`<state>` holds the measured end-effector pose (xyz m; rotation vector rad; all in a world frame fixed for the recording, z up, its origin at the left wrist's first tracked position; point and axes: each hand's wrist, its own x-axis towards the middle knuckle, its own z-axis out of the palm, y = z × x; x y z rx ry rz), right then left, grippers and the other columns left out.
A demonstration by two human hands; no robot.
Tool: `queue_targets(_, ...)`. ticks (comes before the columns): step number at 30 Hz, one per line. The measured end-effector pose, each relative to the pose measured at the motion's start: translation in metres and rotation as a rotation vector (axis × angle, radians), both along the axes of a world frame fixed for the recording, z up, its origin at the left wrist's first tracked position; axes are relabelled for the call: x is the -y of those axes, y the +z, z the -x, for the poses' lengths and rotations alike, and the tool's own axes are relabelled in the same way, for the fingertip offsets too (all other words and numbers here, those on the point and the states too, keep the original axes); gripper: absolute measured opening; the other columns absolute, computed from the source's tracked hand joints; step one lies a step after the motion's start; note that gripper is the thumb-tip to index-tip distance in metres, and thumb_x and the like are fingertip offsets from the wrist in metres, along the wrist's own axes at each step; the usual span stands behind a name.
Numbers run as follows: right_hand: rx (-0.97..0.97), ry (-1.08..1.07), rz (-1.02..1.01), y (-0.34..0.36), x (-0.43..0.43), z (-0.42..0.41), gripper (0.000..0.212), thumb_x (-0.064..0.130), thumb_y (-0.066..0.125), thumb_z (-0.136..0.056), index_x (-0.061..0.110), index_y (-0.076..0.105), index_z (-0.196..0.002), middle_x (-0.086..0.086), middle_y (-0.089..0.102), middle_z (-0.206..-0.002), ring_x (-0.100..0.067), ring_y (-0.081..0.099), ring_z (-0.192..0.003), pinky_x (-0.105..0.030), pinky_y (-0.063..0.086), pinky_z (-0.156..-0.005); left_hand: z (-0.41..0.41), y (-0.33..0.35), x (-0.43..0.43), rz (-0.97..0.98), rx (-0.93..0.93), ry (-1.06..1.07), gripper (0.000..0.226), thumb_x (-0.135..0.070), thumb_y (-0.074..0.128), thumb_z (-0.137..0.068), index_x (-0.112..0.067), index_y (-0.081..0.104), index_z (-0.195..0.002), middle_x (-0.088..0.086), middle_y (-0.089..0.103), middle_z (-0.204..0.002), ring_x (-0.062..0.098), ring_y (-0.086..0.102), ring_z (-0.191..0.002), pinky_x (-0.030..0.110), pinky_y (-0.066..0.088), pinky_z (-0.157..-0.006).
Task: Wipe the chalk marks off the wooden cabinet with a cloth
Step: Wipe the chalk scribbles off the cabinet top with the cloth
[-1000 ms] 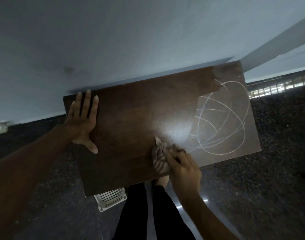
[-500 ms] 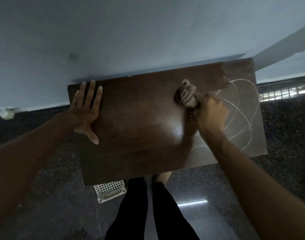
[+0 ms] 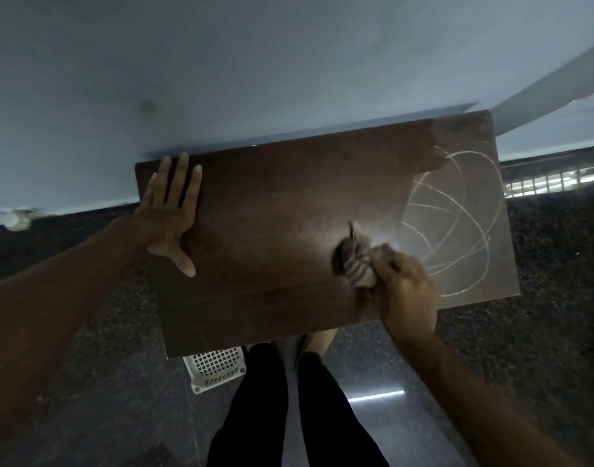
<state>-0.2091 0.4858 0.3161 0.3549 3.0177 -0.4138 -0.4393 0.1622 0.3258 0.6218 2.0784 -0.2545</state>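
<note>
While the left hand (image 3: 170,210) lies flat with straight, spread fingers on the left end of the dark, glossy wooden cabinet (image 3: 272,203), the right hand (image 3: 406,291) clenches a bunched, striped cloth (image 3: 356,261) pressed on the top near its front edge, just left of the chalk marks (image 3: 454,224). These are thin white looping arcs across the duller, hazy right end. Below the front edge, a white plastic lattice basket (image 3: 216,367) sits on the dark speckled floor (image 3: 541,264).

Blurred right hand (image 3: 406,291) over half-hidden cloth (image 3: 354,261); basket (image 3: 218,369) partly beneath the cabinet (image 3: 272,214) top.
</note>
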Motion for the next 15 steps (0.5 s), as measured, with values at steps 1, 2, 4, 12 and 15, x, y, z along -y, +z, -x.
queue_targets(1,0.006,-0.004,-0.005,-0.002,0.003,-0.019,0.047,0.011,0.083,-0.072,0.015,0.070,-0.118,-0.010,0.069,-0.118,-0.029,0.064,-0.097,-0.034,0.055,-0.069,0.000,0.000,0.001,-0.007,0.001,0.001,0.182,-0.085,0.078,-0.025,-0.015,-0.053,-0.130,0.012,-0.060,-0.138,0.034,-0.060,-0.121,0.051,-0.023,-0.107)
queue_targets(2,0.011,-0.019,-0.005,-0.002,0.007,-0.032,0.050,0.012,0.085,-0.069,0.016,0.071,-0.117,-0.010,0.069,-0.118,-0.028,0.065,-0.099,-0.033,0.055,-0.070,-0.001,0.000,0.002,-0.008,0.001,0.000,0.181,-0.085,0.078,-0.026,-0.015,-0.054,-0.130,0.012,-0.061,-0.137,0.034,-0.061,-0.119,0.051,-0.023,-0.107)
queue_targets(4,0.005,-0.083,-0.012,-0.002,0.018,-0.045,0.054,0.011,0.088,-0.063,0.016,0.074,-0.115,-0.008,0.071,-0.114,-0.028,0.065,-0.099,-0.031,0.055,-0.068,0.000,-0.001,0.003,-0.008,-0.007,-0.005,0.181,-0.085,0.077,-0.026,-0.015,-0.055,-0.128,0.012,-0.063,-0.135,0.035,-0.061,-0.117,0.051,-0.023,-0.108)
queue_targets(12,-0.017,-0.088,0.023,-0.002,0.094,-0.039,0.057,0.004,0.087,-0.057,0.018,0.074,-0.111,-0.004,0.070,-0.099,-0.026,0.063,-0.082,-0.027,0.049,-0.057,-0.003,-0.005,0.008,-0.067,-0.065,-0.024,0.179,-0.086,0.076,-0.028,-0.014,-0.054,-0.128,0.016,-0.057,-0.140,0.035,-0.060,-0.116,0.052,-0.022,-0.107)
queue_targets(15,-0.081,0.017,0.126,-0.004,0.157,-0.031,0.047,0.007,0.076,-0.070,0.020,0.072,-0.115,-0.001,0.067,-0.092,-0.022,0.062,-0.078,-0.030,0.048,-0.058,-0.003,-0.007,0.009,-0.094,-0.080,-0.004,0.179,-0.084,0.079,-0.030,-0.013,-0.052,-0.131,0.019,-0.052,-0.145,0.039,-0.054,-0.124,0.052,-0.023,-0.106)
